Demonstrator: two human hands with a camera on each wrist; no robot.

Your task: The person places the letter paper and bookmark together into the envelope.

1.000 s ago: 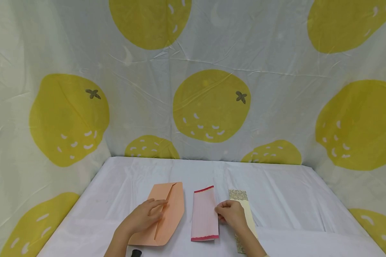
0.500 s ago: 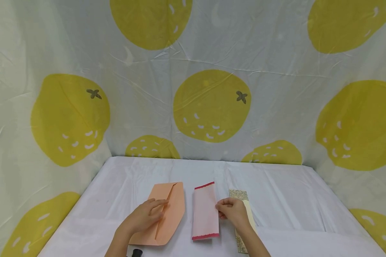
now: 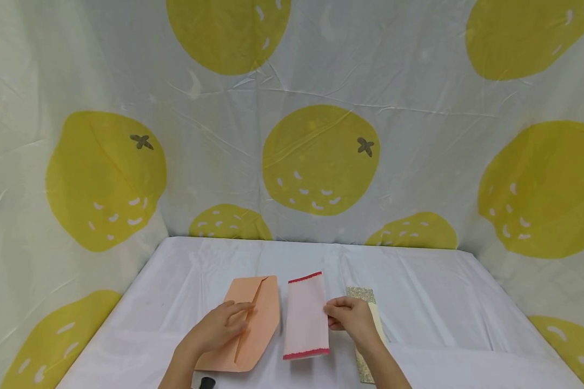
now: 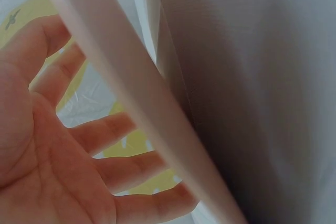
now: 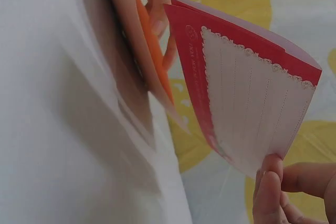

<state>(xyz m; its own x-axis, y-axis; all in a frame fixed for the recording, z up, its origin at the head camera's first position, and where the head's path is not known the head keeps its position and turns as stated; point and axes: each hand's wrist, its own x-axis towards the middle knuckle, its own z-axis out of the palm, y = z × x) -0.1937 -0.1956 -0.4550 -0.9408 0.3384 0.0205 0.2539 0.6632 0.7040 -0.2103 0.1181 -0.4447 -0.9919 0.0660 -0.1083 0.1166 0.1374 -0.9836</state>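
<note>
A folded sheet of letter paper (image 3: pixel 305 316), pale pink with red borders, is pinched at its right edge by my right hand (image 3: pixel 354 319). In the right wrist view the sheet's lined face (image 5: pixel 241 98) shows a lacy border and stands tilted, lifted off the table. On the left lies a peach-orange envelope (image 3: pixel 263 329) with its flap side up. My left hand (image 3: pixel 219 327) rests on it with fingers spread loosely. In the left wrist view, the fingers (image 4: pixel 126 171) touch the envelope's edge, which hides their tips.
A cream card with glittery gold ends (image 3: pixel 362 294) lies right of the letter paper, partly beneath my right forearm. A small black object (image 3: pixel 206 383) shows at the front edge near my left wrist. White cloth covers the table (image 3: pixel 428 302); a lemon-print curtain (image 3: pixel 311 81) surrounds it.
My right hand has raised the letter paper off the table and shifted it slightly left, toward the envelope. My left hand and the envelope have stayed in place.
</note>
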